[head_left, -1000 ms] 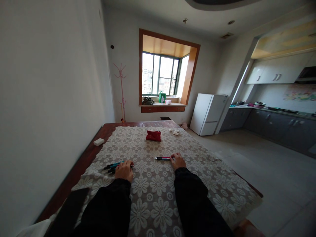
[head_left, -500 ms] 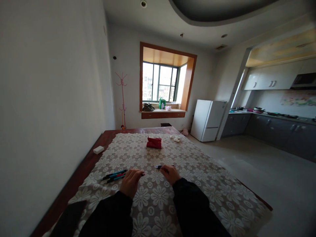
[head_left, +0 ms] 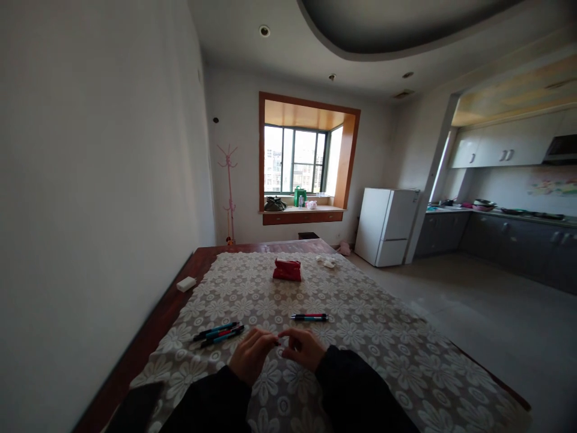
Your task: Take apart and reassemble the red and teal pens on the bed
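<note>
My left hand (head_left: 253, 355) is closed over the patterned tablecloth (head_left: 256, 297), its fingertips pinching a small dark thing with a reddish tip that I cannot make out. My right hand (head_left: 304, 349) meets it at the fingertips, thumb and forefinger apart with a gap between them. Beyond the right hand lies a black, red and teal pen (head_left: 310, 317), perhaps with another alongside. To the left of my left hand, several teal, black and red pens (head_left: 219, 334) lie in a loose bunch. Farther up the cloth stands a red pouch (head_left: 287, 270).
A white box (head_left: 186, 284) lies on the table's wooden left edge by the wall. Crumpled white tissue (head_left: 326, 262) is at the far right of the cloth. A dark flat object (head_left: 137, 406) lies at the near left. A white fridge (head_left: 387, 225) stands beyond the table.
My right hand has let go of the pen on the cloth and moved nearer and left to my left hand. My left hand has shifted right, away from the bunch. The view has tilted up.
</note>
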The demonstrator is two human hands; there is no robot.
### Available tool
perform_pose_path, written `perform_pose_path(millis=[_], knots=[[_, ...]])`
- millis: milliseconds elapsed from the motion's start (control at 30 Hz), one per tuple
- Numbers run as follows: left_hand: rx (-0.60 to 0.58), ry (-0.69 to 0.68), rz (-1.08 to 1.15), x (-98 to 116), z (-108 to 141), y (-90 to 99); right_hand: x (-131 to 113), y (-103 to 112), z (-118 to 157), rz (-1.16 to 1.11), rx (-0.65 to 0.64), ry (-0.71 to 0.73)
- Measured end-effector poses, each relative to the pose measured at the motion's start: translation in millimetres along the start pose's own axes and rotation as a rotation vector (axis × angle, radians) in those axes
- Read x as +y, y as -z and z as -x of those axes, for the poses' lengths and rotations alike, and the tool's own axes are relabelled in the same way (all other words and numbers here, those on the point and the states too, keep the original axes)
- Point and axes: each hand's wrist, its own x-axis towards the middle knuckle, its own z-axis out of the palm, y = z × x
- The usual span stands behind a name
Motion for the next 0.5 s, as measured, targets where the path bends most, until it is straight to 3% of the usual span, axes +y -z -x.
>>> perform_pose_path(millis=[333,500], knots=[[-0.096,0.139,-0.026,4.0,-0.4,-0.4,-7.0,-14.9,4.2,0.121,-0.021,0.125],[-0.11,0.254,-0.16,3.2,-3.3,1.2,-7.1,-7.9,2.6,0.211,0.181,0.052]])
